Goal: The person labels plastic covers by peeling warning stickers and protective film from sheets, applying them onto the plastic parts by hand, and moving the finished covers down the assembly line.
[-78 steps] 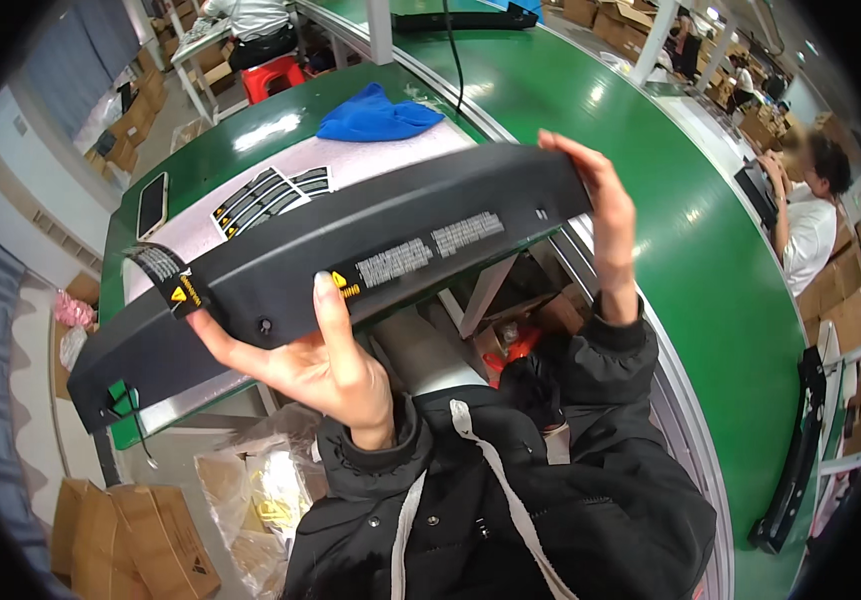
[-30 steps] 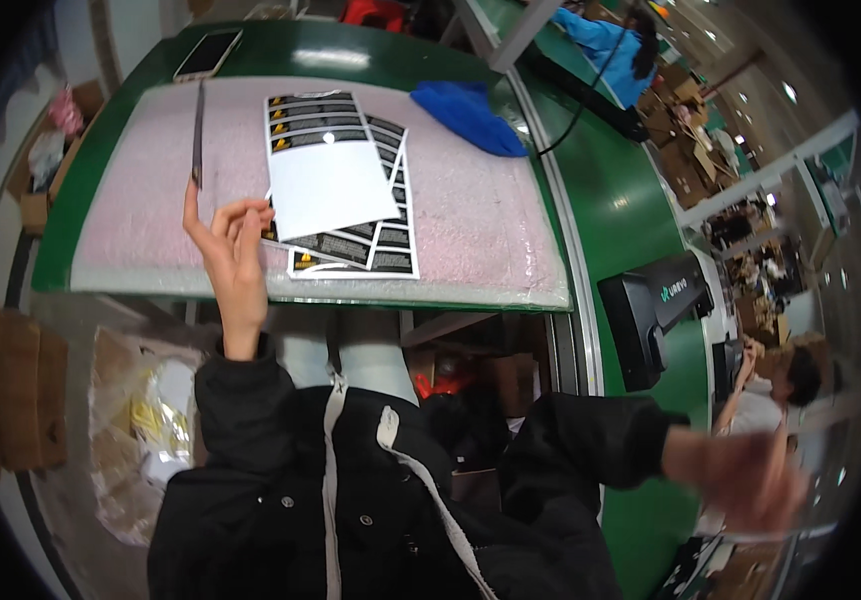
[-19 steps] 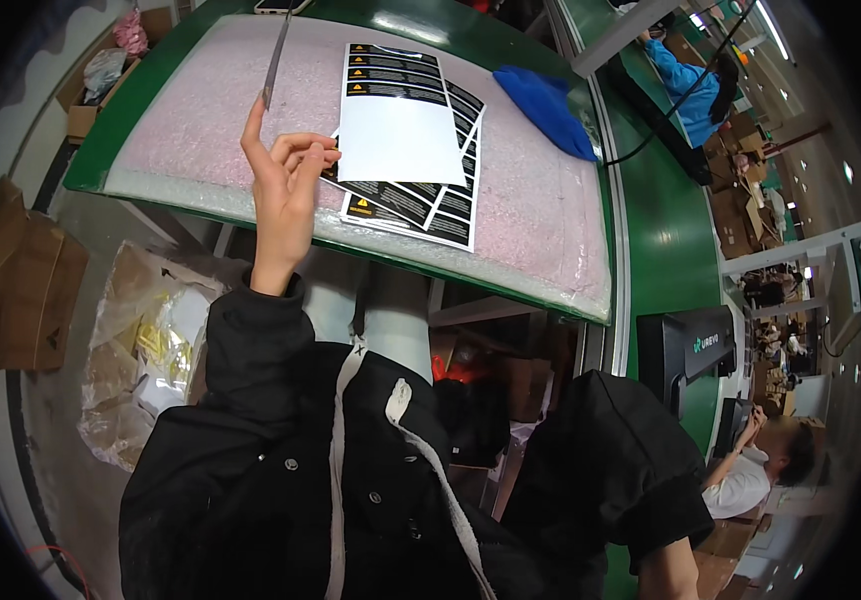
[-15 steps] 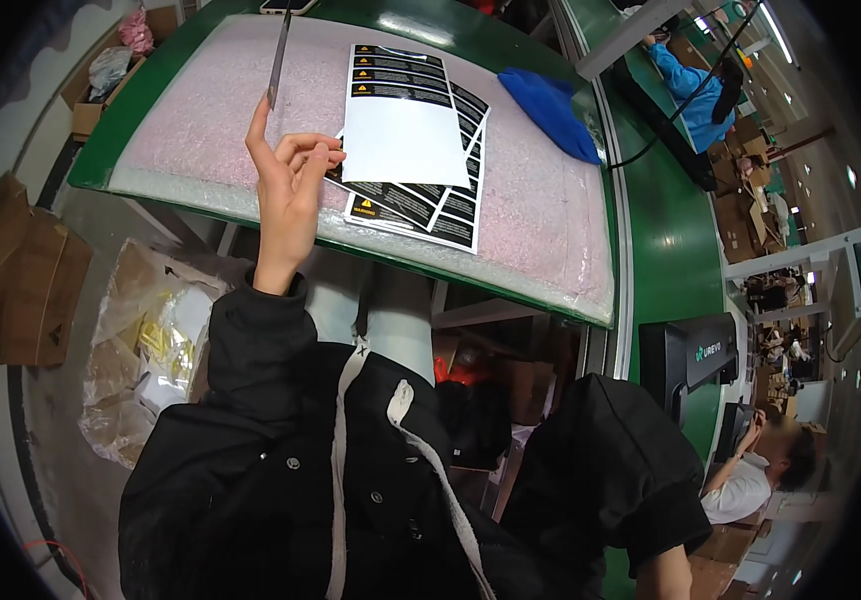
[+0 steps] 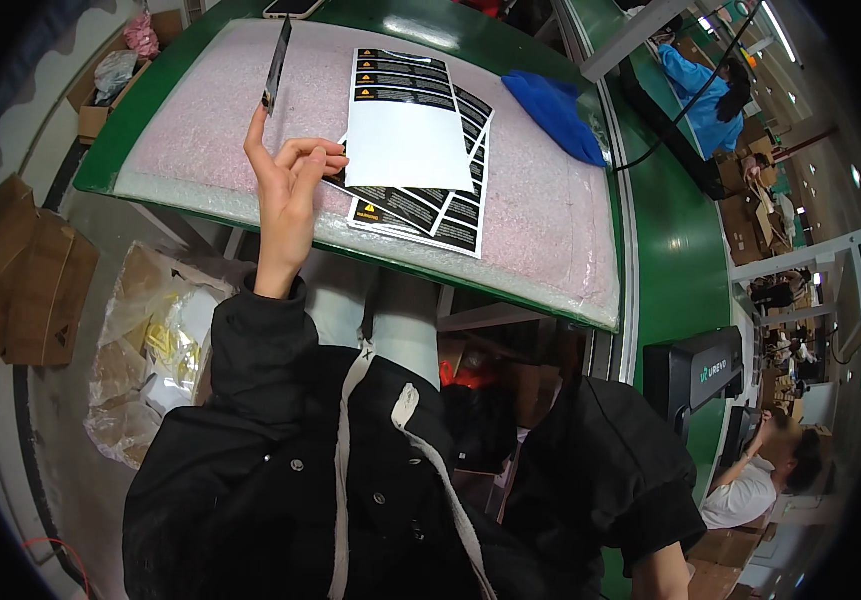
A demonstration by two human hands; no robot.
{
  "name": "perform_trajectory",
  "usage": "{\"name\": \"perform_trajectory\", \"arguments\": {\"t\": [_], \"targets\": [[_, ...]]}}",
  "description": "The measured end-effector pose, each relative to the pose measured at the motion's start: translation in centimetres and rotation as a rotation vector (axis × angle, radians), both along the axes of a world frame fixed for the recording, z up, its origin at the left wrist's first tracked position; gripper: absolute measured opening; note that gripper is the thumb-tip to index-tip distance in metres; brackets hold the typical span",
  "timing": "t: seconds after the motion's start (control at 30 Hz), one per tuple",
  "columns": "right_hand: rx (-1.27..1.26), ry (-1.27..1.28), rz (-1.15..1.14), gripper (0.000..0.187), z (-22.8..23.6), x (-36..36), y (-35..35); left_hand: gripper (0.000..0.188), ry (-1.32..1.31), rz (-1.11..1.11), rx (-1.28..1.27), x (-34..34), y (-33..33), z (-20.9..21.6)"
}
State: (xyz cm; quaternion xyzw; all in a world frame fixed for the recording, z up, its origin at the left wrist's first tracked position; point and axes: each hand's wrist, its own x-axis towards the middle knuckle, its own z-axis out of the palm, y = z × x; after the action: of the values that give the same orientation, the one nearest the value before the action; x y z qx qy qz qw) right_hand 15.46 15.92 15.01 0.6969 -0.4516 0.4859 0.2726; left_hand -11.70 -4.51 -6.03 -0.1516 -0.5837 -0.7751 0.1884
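Note:
My left hand [image 5: 286,195] is raised over the near left part of the padded bench top. Its index finger points up, and a narrow black sticker [image 5: 276,70], seen nearly edge-on, clings to the fingertip. The thumb and other fingers are curled together beside the left edge of a sticker sheet [image 5: 405,150]. That sheet has black stickers with orange triangles along its far end and bare white backing below. Beneath it, more black sticker sheets [image 5: 465,220] lie fanned out. My right forearm [image 5: 662,575] runs out at the lower right edge; the right hand is out of view.
Bubble wrap [image 5: 200,130] covers the green bench [image 5: 100,165]. A blue cloth [image 5: 550,110] lies at its right, a phone [image 5: 290,8] at the far edge. A lined waste box [image 5: 165,350] and cardboard [image 5: 25,280] stand left. A black machine [image 5: 695,370] and co-workers are right.
The view has shifted slightly. The black sticker on my left index fingertip has tilted a little; the left hand keeps its place beside the sheets.

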Motion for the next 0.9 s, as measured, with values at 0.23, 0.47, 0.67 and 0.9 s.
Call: {"name": "perform_trajectory", "arguments": {"t": [0.23,0.47,0.67,0.9], "targets": [[-0.155,-0.013,-0.430,0.016,-2.0,-3.1,2.6,0.058,-0.042,-0.061,0.054,3.0,0.5,1.5],[0.014,-0.191,-1.549,0.025,-8.2,-12.5,2.6,0.038,0.105,-0.511,-0.219,8.3,1.9,4.7],[0.183,-0.162,-1.553,0.031,-11.4,-13.2,2.8,0.036,0.269,-0.626,-0.289,8.3,1.6,5.2],[0.087,-0.111,-1.714,0.024,-13.0,-12.5,2.0,0.039,0.250,-0.554,-0.286,8.7,1.8,4.3]]}}
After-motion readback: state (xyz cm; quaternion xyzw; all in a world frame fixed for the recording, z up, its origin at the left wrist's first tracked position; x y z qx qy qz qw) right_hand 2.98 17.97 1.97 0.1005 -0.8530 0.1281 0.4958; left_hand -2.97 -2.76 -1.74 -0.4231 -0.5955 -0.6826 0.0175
